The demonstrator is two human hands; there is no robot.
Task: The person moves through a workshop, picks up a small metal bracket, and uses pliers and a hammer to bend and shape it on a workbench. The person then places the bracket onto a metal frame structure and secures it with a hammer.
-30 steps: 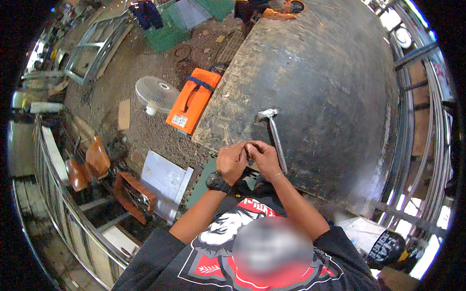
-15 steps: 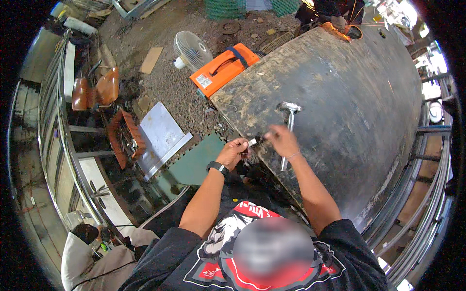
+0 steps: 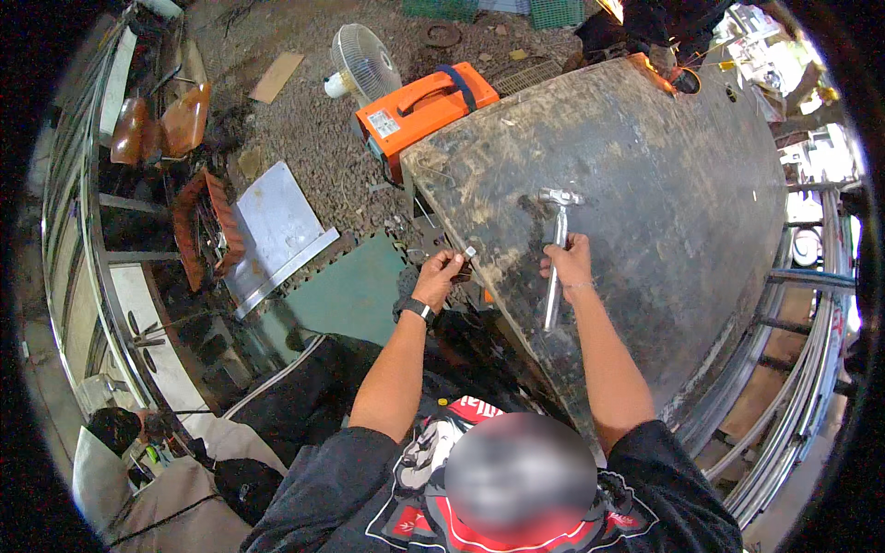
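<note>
A silver metal hammer (image 3: 551, 302) lies along the dark worktable (image 3: 664, 221), its head pointing away from me. The fingers of my right hand (image 3: 570, 262) are wrapped round the middle of its handle. Over the table's left edge, my left hand (image 3: 437, 278) pinches a small whitish, square-ended piece (image 3: 470, 252) between thumb and forefinger. Most of that piece is hidden by the fingers, so its kind cannot be made out.
An orange machine with a carry handle (image 3: 426, 112) stands at the table's far left corner, beside a fan (image 3: 365, 63). At the table's far end, a co-worker (image 3: 636, 32) works amid sparks. A bent metal sheet (image 3: 281, 230) and a green board (image 3: 341, 290) lie left.
My right hand has left the small piece by my left hand, moved right and closed round the hammer's handle. The left hand still pinches the piece. The whole view has shifted slightly.
</note>
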